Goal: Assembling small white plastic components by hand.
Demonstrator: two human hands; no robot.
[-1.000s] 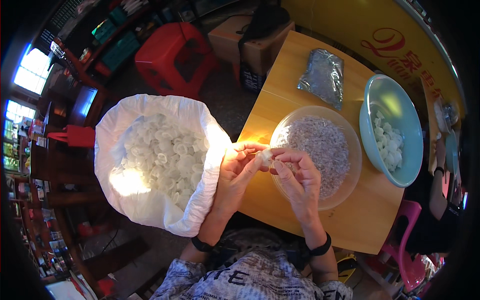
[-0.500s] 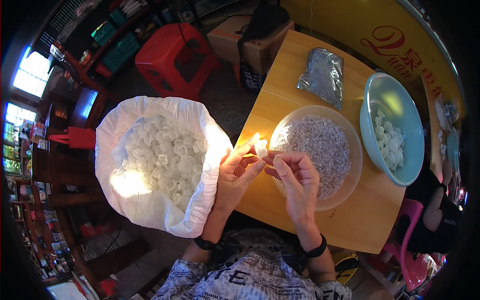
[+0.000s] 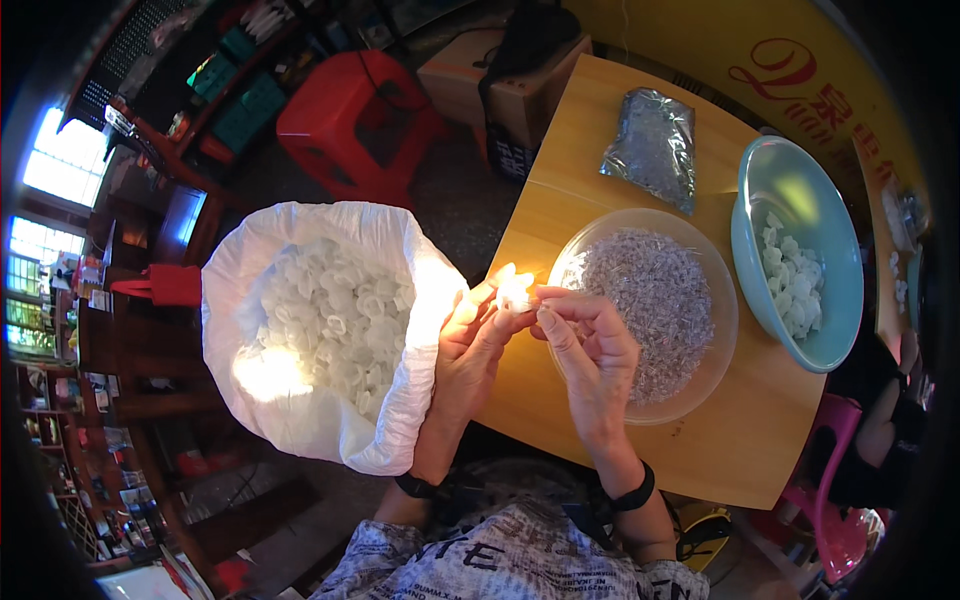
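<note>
My left hand point(image 3: 465, 355) grips a small white plastic piece point(image 3: 514, 294) between thumb and fingers, washed out by bright light. My right hand point(image 3: 592, 360) meets it from the right, thumb and fingertips pinched at its edge; whatever they hold is too small to make out. Beside my left wrist stands a white woven sack point(image 3: 422, 370), full of similar white ring-like pieces point(image 3: 330, 310). Partly behind my right hand, a translucent round bowl point(image 3: 727, 320) holds many tiny clear pieces point(image 3: 655, 300).
A light blue basin point(image 3: 848, 290) with some white pieces point(image 3: 792, 285) tilts at the right of the wooden table point(image 3: 560, 165). A silvery bag point(image 3: 655, 150) lies at its far side. Beyond are a red stool point(image 3: 340, 120) and a cardboard box point(image 3: 455, 75). Another person's arm point(image 3: 880, 425) shows at right.
My fingertips have drawn closer together around the white piece, and my left fingers have curled more over it. The whole view has shifted slightly.
</note>
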